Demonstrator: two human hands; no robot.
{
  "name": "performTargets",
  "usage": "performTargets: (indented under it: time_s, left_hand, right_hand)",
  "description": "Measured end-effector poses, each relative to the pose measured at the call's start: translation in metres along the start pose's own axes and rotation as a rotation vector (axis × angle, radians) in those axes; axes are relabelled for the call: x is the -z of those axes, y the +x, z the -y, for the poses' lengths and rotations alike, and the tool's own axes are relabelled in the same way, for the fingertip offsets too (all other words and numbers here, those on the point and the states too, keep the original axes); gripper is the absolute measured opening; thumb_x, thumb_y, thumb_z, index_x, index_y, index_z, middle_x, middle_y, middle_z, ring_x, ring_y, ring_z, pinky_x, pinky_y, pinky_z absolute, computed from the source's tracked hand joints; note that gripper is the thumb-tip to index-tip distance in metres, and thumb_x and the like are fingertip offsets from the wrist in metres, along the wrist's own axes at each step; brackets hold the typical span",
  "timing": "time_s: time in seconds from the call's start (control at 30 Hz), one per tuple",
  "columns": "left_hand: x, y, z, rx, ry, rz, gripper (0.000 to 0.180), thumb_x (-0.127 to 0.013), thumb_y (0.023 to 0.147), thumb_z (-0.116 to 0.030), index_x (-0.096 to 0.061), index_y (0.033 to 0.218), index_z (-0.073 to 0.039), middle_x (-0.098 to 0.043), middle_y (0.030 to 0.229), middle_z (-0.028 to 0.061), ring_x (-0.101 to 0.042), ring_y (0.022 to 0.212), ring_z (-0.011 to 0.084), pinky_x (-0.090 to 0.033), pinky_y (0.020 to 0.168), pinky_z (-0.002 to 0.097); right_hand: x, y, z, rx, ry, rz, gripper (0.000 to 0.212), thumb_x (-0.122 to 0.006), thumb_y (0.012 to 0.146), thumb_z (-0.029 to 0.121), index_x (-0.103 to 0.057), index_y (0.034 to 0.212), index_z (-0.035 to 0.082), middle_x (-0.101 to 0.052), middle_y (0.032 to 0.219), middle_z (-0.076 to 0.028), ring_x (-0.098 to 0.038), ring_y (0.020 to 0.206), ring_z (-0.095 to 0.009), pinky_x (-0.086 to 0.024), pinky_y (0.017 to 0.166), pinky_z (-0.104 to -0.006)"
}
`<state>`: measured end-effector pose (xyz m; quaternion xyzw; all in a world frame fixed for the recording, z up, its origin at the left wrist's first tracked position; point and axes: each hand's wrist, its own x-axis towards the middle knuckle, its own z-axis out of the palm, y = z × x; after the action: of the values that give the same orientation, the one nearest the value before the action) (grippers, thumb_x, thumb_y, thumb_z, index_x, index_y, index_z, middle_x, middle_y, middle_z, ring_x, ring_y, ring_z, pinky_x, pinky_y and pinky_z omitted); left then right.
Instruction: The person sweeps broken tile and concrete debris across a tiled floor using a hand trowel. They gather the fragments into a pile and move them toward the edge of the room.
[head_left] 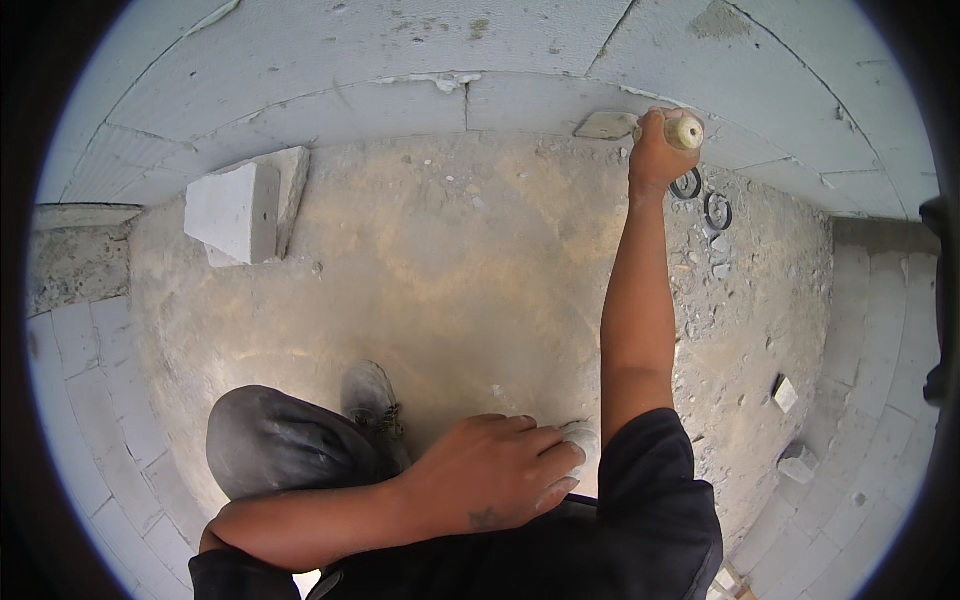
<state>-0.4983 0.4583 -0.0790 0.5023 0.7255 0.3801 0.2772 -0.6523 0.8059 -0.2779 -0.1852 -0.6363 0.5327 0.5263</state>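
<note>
My right arm reaches far out to the block wall (pixel 370 105). At its end, my right hand (pixel 662 155) is closed around the pale, round-ended handle of a trowel (pixel 606 125). The trowel's flat, dusty blade shows left of the fist, close to the foot of the wall; whether it touches the blocks I cannot tell. My left forearm lies across my body. Palm down, my left hand (pixel 495 468) hangs near my lap with its fingers loosely stretched and nothing visible in them. A pale, dusty rounded shape (pixel 583 442), perhaps my other shoe, lies just beyond its fingertips.
Two pieces of pale block (pixel 235 210) lean together on the dusty floor (pixel 420 270) at the left. Two black rings (pixel 718 210) lie below my right hand among rubble. Block fragments (pixel 797 463) lie by the right wall. My bent knee (pixel 270 440) and shoe (pixel 370 390) are near.
</note>
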Motion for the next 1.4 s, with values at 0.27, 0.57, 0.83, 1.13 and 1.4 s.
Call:
performTargets:
  time_s: [0.27,0.57,0.83,1.13,1.4]
  left_hand:
    - [0.002,-0.012,-0.011,-0.005,-0.028,0.045,0.025,-0.077,0.084,-0.028,-0.069,0.103,-0.013,-0.066,0.081,-0.0004,-0.068,0.072,0.0186,-0.056,0.066,0.0310]
    - [0.004,0.000,-0.006,0.014,0.003,0.023,0.025,-0.077,0.084,-0.028,-0.069,0.102,-0.013,-0.066,0.081,-0.0002,-0.067,0.072,0.0187,-0.055,0.066,0.0313]
    - [-0.002,-0.004,-0.008,-0.016,0.020,0.041,0.026,-0.077,0.083,-0.028,-0.068,0.101,-0.012,-0.066,0.081,0.0020,-0.067,0.073,0.0204,-0.056,0.066,0.0322]
    - [-0.005,-0.025,-0.027,-0.040,0.011,0.066,0.028,-0.079,0.081,-0.028,-0.069,0.103,-0.013,-0.068,0.084,0.0019,-0.068,0.074,0.0200,-0.056,0.066,0.0329]
    - [-0.012,-0.023,-0.037,-0.053,0.034,0.150,0.030,-0.078,0.082,-0.028,-0.069,0.106,-0.013,-0.068,0.085,0.0025,-0.068,0.075,0.0220,-0.055,0.064,0.0344]
  right_hand:
    - [0.036,-0.077,0.091,0.076,0.031,-0.107,0.018,-0.070,0.081,-0.004,-0.056,0.092,0.001,-0.066,0.081,-0.010,-0.065,0.066,-0.016,-0.056,0.065,-0.0308]
    - [-0.024,-0.015,0.080,0.022,-0.106,-0.093,0.017,-0.071,0.083,0.000,-0.057,0.093,0.003,-0.068,0.079,-0.006,-0.064,0.071,-0.012,-0.054,0.069,-0.0265]
    - [-0.007,-0.031,0.005,0.023,-0.054,0.032,0.022,-0.073,0.082,-0.001,-0.057,0.095,0.005,-0.065,0.088,-0.003,-0.060,0.079,-0.011,-0.050,0.073,-0.0284]
    - [0.119,-0.172,0.076,0.090,-0.552,0.155,0.039,-0.080,0.085,0.009,-0.058,0.117,0.006,-0.060,0.126,-0.017,-0.062,0.112,-0.026,-0.051,0.096,-0.0382]
    - [0.159,-0.122,0.132,-0.272,-0.253,-0.331,0.047,-0.082,0.085,0.014,-0.051,0.118,-0.001,-0.059,0.107,-0.015,-0.067,0.088,-0.019,-0.064,0.059,-0.0299]
